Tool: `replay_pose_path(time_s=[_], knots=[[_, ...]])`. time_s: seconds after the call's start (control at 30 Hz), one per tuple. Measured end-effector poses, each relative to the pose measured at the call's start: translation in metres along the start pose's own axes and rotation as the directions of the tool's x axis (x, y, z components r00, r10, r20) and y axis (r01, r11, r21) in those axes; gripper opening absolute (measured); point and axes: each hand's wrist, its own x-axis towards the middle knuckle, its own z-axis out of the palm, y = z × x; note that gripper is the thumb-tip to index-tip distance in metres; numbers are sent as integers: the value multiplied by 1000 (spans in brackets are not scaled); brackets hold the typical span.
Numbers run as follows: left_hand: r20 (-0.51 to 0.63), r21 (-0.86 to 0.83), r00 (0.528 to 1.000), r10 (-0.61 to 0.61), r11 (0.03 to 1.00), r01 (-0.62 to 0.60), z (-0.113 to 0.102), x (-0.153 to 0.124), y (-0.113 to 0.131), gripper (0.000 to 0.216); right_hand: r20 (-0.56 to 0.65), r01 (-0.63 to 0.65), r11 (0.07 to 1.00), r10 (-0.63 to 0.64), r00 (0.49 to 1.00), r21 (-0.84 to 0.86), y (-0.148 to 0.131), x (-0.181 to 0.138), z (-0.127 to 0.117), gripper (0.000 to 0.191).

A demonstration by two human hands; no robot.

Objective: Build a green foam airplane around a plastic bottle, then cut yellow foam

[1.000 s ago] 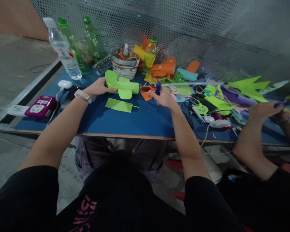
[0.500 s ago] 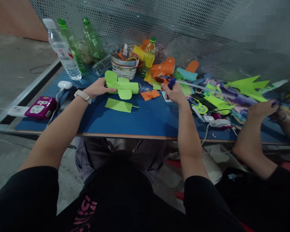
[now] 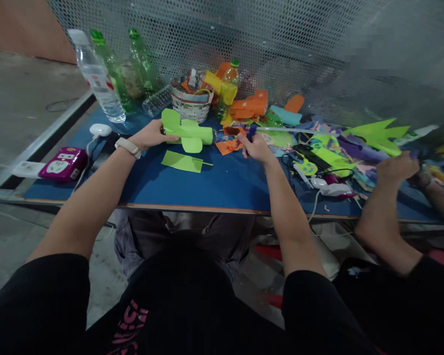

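A clear plastic bottle wrapped in lime-green paper (image 3: pixel 198 134), with rounded paper fins, lies on its side on the blue table. My left hand (image 3: pixel 151 134) is closed round its left end, thumb along the near side. In my right hand (image 3: pixel 257 148) is an orange and blue hot glue gun (image 3: pixel 234 130), its front pointing left toward the bottle's neck. A long translucent glue stick (image 3: pixel 296 130) sticks out of its back. Under the gun lies an orange paper piece (image 3: pixel 227 147). A flat green paper piece (image 3: pixel 182 161) lies in front of the bottle.
Upright bottles, one a clear water bottle (image 3: pixel 101 86), stand at the back left beside a woven basket (image 3: pixel 190 105). A purple power socket (image 3: pixel 63 163) sits at left. Paper scraps (image 3: pixel 329 153) cover the right, where another person's hand (image 3: pixel 397 167) works.
My right hand has moved left with the hot glue gun, bringing it closer to the bottle's neck. The glue stick now lies more level. My left hand and the bottle have stayed put.
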Motion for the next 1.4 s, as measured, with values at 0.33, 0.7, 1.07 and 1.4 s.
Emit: replay_pose_path(time_s=[0.33,0.7,1.07,1.4], knots=[[-51,17,998,-42,999,43,5,-3,11,55,-4,-27,999,28,1000,38,-17,-4,10,98],[-2,6,1000,2,1000,-2,-1,2,-3,69,21,-23,998,22,1000,50,-6,0,15,103],[12,-8,999,34,999,-34,-1,0,-2,68,17,-33,991,31,999,127,-9,1,16,90],[-10,-28,1000,-15,1000,15,1,0,2,56,15,-33,989,31,999,142,-10,0,17,81]])
